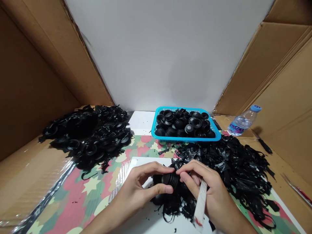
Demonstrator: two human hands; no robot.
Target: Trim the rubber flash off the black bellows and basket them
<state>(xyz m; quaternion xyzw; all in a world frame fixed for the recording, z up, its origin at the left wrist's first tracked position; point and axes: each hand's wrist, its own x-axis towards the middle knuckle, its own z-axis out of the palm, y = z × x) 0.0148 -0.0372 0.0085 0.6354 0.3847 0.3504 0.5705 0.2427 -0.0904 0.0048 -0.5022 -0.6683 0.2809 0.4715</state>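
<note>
A black ribbed rubber part (170, 179) is pinched between the thumb and fingers of my left hand (143, 183), low over the white board (134, 164). My right hand (209, 182) is closed round a white-wrapped handle (201, 203) with a red mark at its lower end. What the other end of this tool looks like is hidden behind my fingers. The right thumb and index finger come together at the right side of the ribbed part. Beneath both hands lie black rubber scraps (170, 208) and trimmings.
Behind my hands stands a blue basket (186, 139) full of black ribbed parts. A heap of untrimmed-looking black parts (90, 139) is at left, shredded black strips (236, 162) at right. Further right are a water bottle (241, 123), a dark-handled knife (265, 146) and a red-handled metal tool (298, 190).
</note>
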